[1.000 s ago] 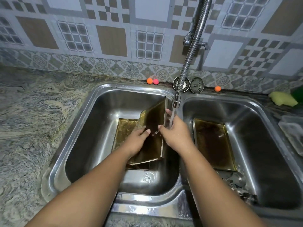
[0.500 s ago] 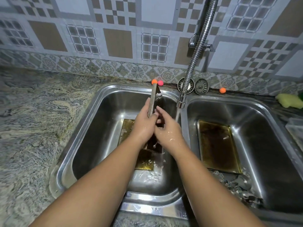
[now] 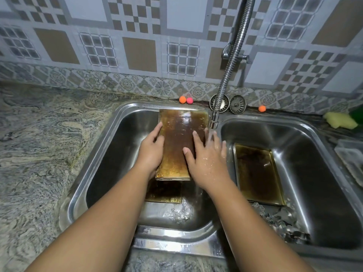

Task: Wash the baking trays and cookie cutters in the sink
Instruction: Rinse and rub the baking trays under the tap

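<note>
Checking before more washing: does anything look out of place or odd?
Two round metal sink strainers sit on the ledge behind the double steel sink, not in its drains. The brown-stained rectangular baking tray leans tilted on the left basin's back rim, gripped by the left hand, right hand flat on it.

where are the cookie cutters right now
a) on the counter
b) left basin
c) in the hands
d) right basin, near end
D: the cutters lie heaped at the near end of the right basin, while the left hand and right hand are on a tray over the left basin.
</note>
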